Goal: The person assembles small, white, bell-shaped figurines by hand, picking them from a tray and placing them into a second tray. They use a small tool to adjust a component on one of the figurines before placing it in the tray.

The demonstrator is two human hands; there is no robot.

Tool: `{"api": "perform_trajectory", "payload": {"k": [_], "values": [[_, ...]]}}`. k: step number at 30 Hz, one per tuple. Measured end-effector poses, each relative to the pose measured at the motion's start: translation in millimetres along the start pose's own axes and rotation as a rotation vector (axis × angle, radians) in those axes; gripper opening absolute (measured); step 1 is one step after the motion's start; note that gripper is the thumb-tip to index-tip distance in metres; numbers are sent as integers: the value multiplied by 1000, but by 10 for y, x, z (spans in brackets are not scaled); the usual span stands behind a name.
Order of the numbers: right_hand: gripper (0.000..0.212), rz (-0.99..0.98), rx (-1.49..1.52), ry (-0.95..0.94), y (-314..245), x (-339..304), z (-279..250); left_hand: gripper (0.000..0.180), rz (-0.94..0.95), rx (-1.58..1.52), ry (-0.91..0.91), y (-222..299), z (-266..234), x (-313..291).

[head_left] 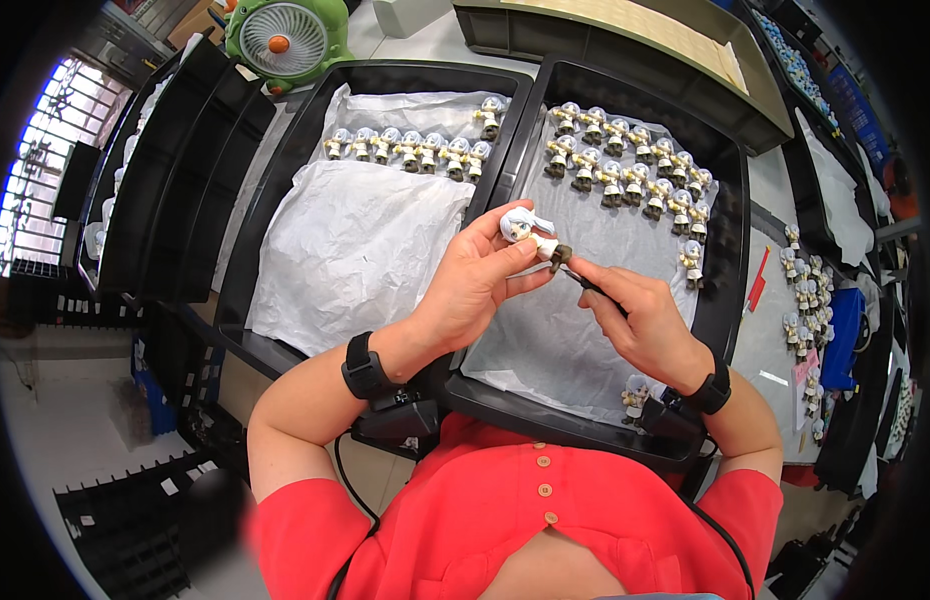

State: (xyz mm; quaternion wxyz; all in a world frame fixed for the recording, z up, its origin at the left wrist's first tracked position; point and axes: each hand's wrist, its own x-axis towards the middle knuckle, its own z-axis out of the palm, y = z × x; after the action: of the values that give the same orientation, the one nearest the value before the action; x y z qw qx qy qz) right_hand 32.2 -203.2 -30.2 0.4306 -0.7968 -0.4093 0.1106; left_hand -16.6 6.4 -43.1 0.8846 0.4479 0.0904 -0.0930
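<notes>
My left hand (473, 278) is closed around a small figurine (520, 228) with pale blue-white hair, a white outfit and dark brown boots. The figurine lies tilted between thumb and fingers, its boots toward my right hand. Pinched in my right hand (645, 318) is a slim black-handled tool (597, 288) with a thin tip, which is at the figurine's boots. Whether the tip touches them, and its exact kind, I cannot make out. Both hands are above the right black tray (742, 250), where several figurines (610, 180) of the same sort lie in rows on white paper.
In the left black tray (247, 270), more figurines (410, 150) lie beside crumpled white paper (360, 250). A green fan (335, 30) stands at the far left. Beyond the trays is a grey crate (625, 50). Further figurines (807, 290) and a red tool (757, 282) lie on the right.
</notes>
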Motion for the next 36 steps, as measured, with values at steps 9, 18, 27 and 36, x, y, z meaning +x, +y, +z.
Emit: {"api": "perform_trajectory", "payload": {"k": [9, 18, 27, 36], "values": [[41, -19, 2, -4, 1, 4, -6, 49, -4, 7, -1, 4, -2, -3], [40, 0, 4, -7, 1, -1, -5, 49, -6, 5, 4, 1, 1, 0], [40, 30, 21, -24, -27, 3, -22, 50, -3, -1, 4, -7, -7, 2], [41, 12, 17, -23, -15, -2, -13, 50, 0, -7, -1, -9, -13, 3]]}}
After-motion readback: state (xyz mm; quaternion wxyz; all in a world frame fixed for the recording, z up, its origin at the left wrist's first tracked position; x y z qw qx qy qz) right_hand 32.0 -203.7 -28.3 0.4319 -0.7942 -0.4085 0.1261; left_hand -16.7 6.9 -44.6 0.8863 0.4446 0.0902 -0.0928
